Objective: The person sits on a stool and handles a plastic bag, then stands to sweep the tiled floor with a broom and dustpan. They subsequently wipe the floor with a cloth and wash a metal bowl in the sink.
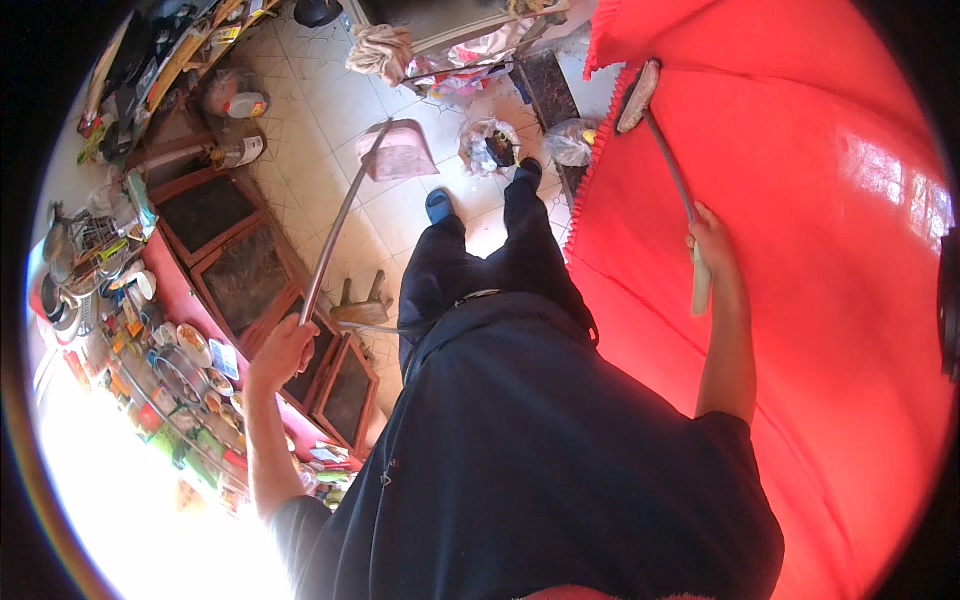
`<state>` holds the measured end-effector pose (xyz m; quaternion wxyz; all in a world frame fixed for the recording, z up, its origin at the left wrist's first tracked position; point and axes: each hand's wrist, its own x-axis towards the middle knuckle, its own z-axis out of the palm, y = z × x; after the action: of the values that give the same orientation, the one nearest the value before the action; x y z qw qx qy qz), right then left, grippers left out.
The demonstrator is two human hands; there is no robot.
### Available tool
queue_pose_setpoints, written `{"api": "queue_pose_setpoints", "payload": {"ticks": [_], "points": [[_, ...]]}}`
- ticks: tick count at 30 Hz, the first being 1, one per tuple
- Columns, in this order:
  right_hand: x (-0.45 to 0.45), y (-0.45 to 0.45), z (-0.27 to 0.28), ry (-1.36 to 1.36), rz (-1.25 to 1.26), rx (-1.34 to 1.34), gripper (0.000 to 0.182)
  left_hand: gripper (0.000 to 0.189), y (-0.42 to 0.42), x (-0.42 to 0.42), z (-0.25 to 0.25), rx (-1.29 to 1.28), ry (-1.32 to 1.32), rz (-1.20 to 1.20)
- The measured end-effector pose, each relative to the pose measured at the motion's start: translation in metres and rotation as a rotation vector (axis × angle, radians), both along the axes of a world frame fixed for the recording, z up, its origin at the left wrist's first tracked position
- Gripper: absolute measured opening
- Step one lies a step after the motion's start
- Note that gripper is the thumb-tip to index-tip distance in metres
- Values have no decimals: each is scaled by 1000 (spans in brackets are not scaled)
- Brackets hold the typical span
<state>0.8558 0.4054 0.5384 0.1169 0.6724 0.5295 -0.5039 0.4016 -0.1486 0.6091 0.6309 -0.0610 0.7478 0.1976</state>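
Observation:
My left hand (pixel 281 352), at the left, is closed around the end of a long metal handle (pixel 341 225). This handle runs up to a pinkish dustpan (pixel 405 154) on the tiled floor. At the right, my right hand (pixel 711 236) grips the pale end of a curved-handled brush (pixel 670 154). The brush has a short, wide head (pixel 640 96), seen against the ruffled edge of a large red cloth (pixel 795 262). Whether the head touches the cloth cannot be told.
A plastic bag (pixel 480 150) holding dark matter lies by my feet, with another bag (pixel 570 142) beside it. A small wooden stool (pixel 365 309) stands near a cabinet (pixel 244 277) whose top is crowded with dishes. Bottles (pixel 244 150) stand at the upper left.

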Motion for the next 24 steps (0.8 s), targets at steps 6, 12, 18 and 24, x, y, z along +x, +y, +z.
{"api": "queue_pose_setpoints", "payload": {"ticks": [6,12,18,24], "points": [[51,44,13,119,-72,-65,57,20,125,39,31,125,-114,-16],[93,79,6,197,-125,-69,56,24,254,78,-19,250,-227,-66],[103,82,22,184,-132,-85,57,23,385,127,-106,263,-331,15],[117,56,10,190,-147,-71,58,28,507,149,-194,276,-428,137]]}}
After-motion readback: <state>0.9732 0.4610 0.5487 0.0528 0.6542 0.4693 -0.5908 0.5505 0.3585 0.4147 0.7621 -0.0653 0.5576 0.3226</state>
